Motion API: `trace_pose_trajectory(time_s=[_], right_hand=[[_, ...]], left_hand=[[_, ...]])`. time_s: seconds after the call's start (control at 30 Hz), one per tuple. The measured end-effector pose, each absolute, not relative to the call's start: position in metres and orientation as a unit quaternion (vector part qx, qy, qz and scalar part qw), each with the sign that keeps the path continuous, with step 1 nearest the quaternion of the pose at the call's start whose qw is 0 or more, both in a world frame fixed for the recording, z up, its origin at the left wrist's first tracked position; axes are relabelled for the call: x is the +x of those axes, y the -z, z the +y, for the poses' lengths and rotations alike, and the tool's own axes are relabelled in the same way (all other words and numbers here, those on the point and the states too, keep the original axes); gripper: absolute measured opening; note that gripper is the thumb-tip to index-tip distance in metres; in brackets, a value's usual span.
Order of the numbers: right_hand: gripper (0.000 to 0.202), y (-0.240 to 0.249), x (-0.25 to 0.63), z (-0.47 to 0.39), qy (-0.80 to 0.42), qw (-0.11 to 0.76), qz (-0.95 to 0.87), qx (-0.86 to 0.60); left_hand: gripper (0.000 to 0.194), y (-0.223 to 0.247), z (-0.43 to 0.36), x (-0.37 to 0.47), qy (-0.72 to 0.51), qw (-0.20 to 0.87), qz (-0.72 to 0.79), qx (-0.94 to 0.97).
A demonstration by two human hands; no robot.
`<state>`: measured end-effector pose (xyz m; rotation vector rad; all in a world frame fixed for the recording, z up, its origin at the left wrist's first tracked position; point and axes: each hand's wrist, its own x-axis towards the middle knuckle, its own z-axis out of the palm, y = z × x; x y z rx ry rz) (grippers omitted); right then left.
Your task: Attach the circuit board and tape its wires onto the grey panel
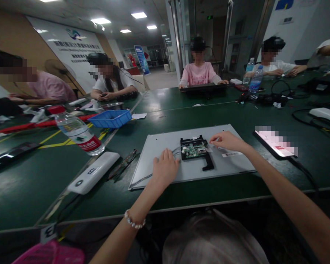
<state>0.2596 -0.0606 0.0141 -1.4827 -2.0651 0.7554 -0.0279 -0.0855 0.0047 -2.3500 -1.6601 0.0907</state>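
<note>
Loosely rests the left hand [166, 167], fingers parted, on the smooth, flat grey panel [187, 176] beside thin cables [176, 150]; curls the right hand [227, 141] near the component-studded green circuit board [193, 150], cannot tell whether pinching anything; shows that board within an angular black frame [208, 162], mid-panel.

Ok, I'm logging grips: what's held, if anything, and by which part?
Can't be told: right hand beside the circuit board, left hand beside cables.

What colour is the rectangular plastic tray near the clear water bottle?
The rectangular plastic tray is blue, clearest in the head view.
</note>
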Motion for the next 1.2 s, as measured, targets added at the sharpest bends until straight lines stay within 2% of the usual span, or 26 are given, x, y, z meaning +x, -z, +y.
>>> trace_pose_trajectory(time_s=[0.5,0.67,0.83,1.03,1.2], right_hand=[[0.026,-0.006,0.263,-0.056,-0.273,0.237,-0.755,-0.547],[0.028,-0.004,0.257,-0.056,-0.283,0.244,-0.74,-0.559],[0.037,0.003,0.255,-0.053,-0.33,0.23,-0.736,-0.545],[0.039,0.005,0.251,-0.055,-0.334,0.232,-0.737,-0.539],[0.023,0.003,0.249,-0.056,-0.323,0.223,-0.745,-0.539]], left_hand=[[0.065,0.0,-0.083,-0.037,-0.015,0.087,-0.585,-0.807],[0.068,-0.013,-0.09,-0.039,0.027,0.136,-0.59,-0.795],[0.049,-0.028,-0.104,-0.036,0.039,0.161,-0.522,-0.836],[0.03,-0.038,-0.11,-0.025,-0.013,0.155,-0.468,-0.87],[0.018,-0.034,-0.1,-0.029,-0.045,0.191,-0.446,-0.873]])
